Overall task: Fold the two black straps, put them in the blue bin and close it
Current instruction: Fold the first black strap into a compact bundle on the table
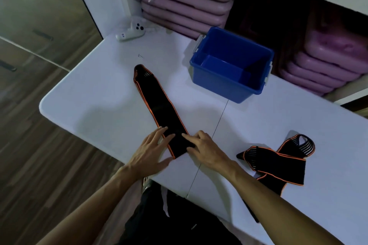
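A long black strap with orange edging [157,103] lies flat and stretched out on the white table [99,89], running from the far left toward me. My left hand [149,153] and my right hand [205,149] rest flat on its near end, fingers spread and pressing on the fabric from either side. A second black strap [278,161] lies crumpled and twisted on the table to the right of my right arm. The blue bin [217,83] stands open and empty at the back of the table; no lid shows.
A white handheld controller [132,31] lies at the table's far left corner, and a small screw [140,56] sits near it. Stacked purple cases [185,4] fill the shelves behind the bin. The table's left edge drops to a wooden floor.
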A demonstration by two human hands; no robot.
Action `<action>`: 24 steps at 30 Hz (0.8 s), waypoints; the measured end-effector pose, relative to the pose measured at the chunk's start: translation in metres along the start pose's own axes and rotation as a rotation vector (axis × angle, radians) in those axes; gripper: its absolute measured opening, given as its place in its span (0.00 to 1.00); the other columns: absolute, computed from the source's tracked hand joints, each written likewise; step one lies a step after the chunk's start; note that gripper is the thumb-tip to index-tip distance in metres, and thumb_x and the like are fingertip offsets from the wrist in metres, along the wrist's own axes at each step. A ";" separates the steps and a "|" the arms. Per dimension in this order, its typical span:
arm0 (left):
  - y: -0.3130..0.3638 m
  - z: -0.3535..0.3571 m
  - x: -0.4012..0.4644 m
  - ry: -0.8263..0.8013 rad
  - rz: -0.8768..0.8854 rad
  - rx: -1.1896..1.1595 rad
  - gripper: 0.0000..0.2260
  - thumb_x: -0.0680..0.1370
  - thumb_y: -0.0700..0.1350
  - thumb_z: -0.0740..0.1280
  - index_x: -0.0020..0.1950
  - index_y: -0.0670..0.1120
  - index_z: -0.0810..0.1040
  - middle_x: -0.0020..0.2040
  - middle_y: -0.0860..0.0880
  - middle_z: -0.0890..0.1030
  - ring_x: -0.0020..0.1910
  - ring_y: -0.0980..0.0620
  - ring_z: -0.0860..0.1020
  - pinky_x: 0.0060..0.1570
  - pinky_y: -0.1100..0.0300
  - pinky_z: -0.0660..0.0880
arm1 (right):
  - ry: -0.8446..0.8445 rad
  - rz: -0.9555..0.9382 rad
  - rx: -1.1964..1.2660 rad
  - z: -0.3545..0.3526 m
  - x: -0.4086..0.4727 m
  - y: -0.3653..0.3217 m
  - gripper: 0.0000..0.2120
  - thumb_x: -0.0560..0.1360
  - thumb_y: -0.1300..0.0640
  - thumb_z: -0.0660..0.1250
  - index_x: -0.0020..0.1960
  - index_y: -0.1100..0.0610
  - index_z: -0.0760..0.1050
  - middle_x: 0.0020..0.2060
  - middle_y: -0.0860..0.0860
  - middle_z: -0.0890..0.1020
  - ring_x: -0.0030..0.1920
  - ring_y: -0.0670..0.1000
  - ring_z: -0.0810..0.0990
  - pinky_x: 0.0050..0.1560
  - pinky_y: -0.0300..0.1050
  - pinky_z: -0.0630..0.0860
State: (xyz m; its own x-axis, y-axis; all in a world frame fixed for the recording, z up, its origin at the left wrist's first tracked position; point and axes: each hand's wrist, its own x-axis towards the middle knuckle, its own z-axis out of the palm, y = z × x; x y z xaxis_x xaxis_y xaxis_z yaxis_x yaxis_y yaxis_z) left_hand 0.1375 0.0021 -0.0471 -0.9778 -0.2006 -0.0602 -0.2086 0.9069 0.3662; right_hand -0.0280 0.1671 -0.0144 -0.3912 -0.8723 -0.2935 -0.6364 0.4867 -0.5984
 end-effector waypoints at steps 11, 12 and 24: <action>0.011 0.001 -0.005 0.041 0.039 0.055 0.31 0.76 0.62 0.61 0.70 0.41 0.69 0.65 0.39 0.68 0.65 0.40 0.69 0.60 0.50 0.75 | -0.075 -0.044 -0.044 -0.003 0.004 0.000 0.25 0.81 0.49 0.61 0.77 0.48 0.61 0.47 0.50 0.67 0.50 0.47 0.65 0.51 0.37 0.63; 0.012 0.000 -0.005 0.049 0.050 0.064 0.31 0.76 0.61 0.61 0.69 0.40 0.70 0.62 0.41 0.68 0.62 0.42 0.70 0.57 0.51 0.77 | -0.074 -0.039 -0.037 -0.003 0.004 -0.001 0.25 0.81 0.49 0.61 0.77 0.48 0.61 0.47 0.50 0.67 0.50 0.47 0.65 0.50 0.37 0.63; 0.015 -0.016 0.004 0.166 0.045 0.018 0.17 0.80 0.51 0.56 0.55 0.40 0.78 0.51 0.44 0.79 0.45 0.46 0.79 0.42 0.51 0.80 | -0.132 -0.111 -0.028 -0.017 0.014 0.006 0.31 0.74 0.49 0.72 0.74 0.47 0.66 0.50 0.49 0.67 0.52 0.47 0.67 0.54 0.41 0.72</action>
State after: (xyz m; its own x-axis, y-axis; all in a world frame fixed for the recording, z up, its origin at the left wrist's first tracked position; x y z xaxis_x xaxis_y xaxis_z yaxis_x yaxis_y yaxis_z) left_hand 0.1311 0.0092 -0.0272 -0.9700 -0.2167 0.1103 -0.1665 0.9224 0.3485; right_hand -0.0481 0.1587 -0.0095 -0.2276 -0.9184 -0.3235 -0.6899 0.3866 -0.6120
